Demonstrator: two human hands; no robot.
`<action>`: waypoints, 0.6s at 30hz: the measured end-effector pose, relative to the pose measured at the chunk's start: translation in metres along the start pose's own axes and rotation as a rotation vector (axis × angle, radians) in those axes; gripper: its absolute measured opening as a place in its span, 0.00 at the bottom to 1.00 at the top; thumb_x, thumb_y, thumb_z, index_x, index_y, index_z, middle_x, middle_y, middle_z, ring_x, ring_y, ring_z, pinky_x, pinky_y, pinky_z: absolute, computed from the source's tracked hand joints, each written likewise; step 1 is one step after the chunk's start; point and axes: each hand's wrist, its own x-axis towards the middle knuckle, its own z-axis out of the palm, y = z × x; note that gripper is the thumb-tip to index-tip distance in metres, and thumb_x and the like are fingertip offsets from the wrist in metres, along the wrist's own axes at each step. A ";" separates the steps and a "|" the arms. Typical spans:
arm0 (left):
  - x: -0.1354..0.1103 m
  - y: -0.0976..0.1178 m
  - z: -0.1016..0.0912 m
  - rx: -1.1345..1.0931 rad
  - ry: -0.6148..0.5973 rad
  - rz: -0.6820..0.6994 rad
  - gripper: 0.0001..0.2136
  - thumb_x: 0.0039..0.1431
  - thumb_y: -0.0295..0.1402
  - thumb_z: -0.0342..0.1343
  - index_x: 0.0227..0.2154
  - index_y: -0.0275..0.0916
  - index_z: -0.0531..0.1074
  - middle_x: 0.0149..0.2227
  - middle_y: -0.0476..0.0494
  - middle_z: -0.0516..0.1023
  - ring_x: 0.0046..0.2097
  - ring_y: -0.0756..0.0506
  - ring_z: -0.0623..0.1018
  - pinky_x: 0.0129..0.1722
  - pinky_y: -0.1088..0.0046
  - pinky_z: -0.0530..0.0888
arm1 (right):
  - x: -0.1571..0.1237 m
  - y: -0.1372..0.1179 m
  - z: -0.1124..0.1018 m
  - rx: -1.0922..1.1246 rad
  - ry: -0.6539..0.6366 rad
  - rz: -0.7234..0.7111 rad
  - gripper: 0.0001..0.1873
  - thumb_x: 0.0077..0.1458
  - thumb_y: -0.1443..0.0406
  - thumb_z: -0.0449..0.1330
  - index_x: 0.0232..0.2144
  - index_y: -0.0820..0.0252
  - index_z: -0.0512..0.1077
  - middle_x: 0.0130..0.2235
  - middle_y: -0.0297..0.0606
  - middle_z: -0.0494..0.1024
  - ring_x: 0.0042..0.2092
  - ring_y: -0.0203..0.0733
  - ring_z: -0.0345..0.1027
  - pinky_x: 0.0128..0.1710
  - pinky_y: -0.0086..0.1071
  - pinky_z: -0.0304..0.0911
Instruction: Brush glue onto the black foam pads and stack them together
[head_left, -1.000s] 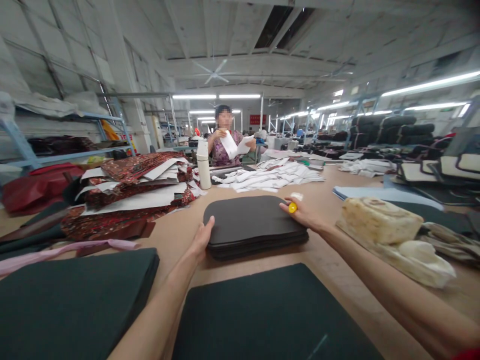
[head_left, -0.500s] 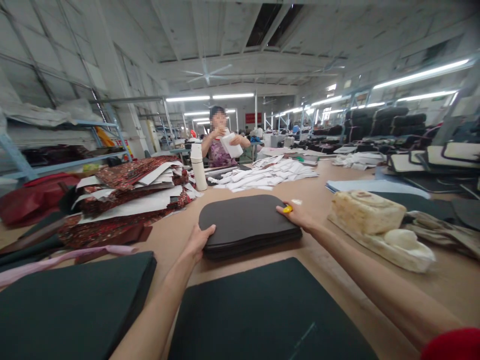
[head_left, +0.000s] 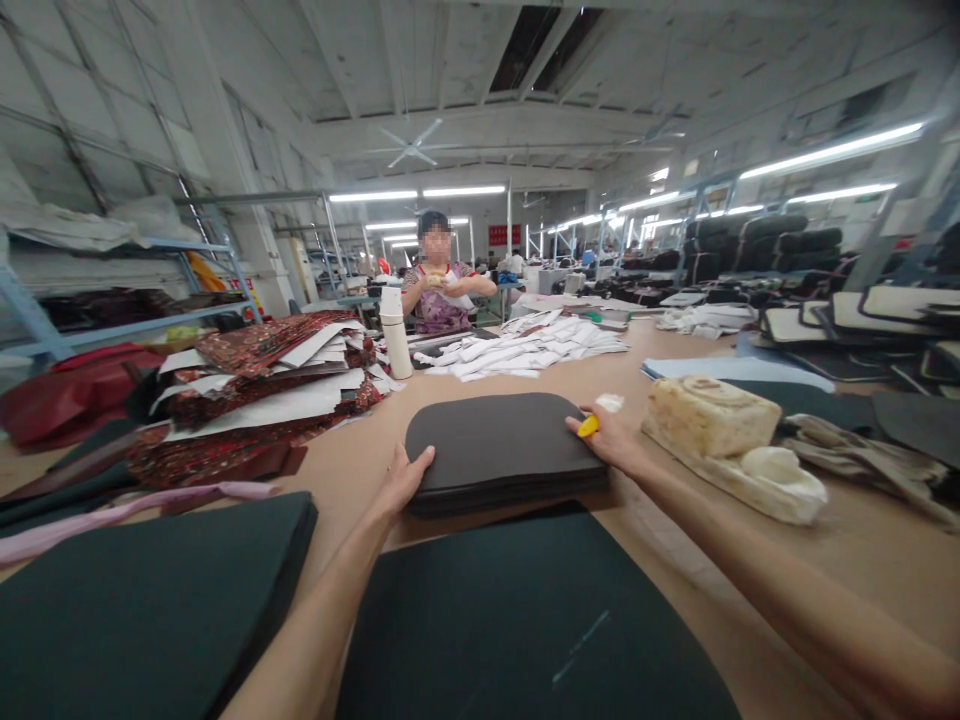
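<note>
A stack of dark grey sheets [head_left: 502,435] with rounded corners lies on the table in front of me. My left hand [head_left: 405,475] is closed on its left edge, thumb on top. At the right edge my right hand [head_left: 607,438] grips the stack, and a small yellow tool [head_left: 588,426] is held in the same hand; its kind is unclear. Something white [head_left: 609,403] shows just beyond those fingers. Nearer to me lies a dark green panel [head_left: 525,620] with a pale chalk-like mark. Another dark green stack [head_left: 150,610] is at the left.
Patterned fabric pieces [head_left: 247,400] are piled at the left beside a white bottle [head_left: 397,345]. White pieces [head_left: 525,345] are heaped at the back, before a co-worker [head_left: 442,290] holding something. At the right sits a stained, yellowish block [head_left: 712,415] near crumpled cloth [head_left: 862,455].
The grey stack and both hands sit slightly farther right in view. My right hand shows more of the yellow tool. The co-worker's hands have lowered, and the white piece held there is less visible.
</note>
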 end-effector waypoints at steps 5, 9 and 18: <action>-0.030 0.023 0.007 0.214 0.072 0.236 0.29 0.55 0.35 0.51 0.58 0.29 0.53 0.64 0.29 0.47 0.65 0.37 0.46 0.62 0.57 0.42 | -0.005 -0.040 -0.050 0.007 0.112 -0.145 0.21 0.56 0.56 0.50 0.50 0.57 0.65 0.39 0.44 0.76 0.40 0.49 0.70 0.42 0.39 0.61; -0.068 0.038 0.037 0.652 -0.231 0.712 0.22 0.58 0.35 0.48 0.55 0.36 0.61 0.62 0.36 0.56 0.63 0.35 0.52 0.61 0.54 0.49 | -0.002 -0.088 -0.081 0.240 0.102 -0.207 0.25 0.56 0.49 0.49 0.49 0.56 0.67 0.27 0.37 0.74 0.25 0.39 0.66 0.30 0.34 0.62; -0.083 0.020 0.057 0.922 -0.221 0.813 0.29 0.58 0.44 0.47 0.60 0.37 0.51 0.61 0.26 0.54 0.62 0.26 0.52 0.58 0.43 0.52 | -0.009 -0.168 -0.022 0.935 -0.428 -0.140 0.26 0.40 0.50 0.65 0.36 0.66 0.73 0.20 0.34 0.71 0.20 0.32 0.61 0.18 0.26 0.57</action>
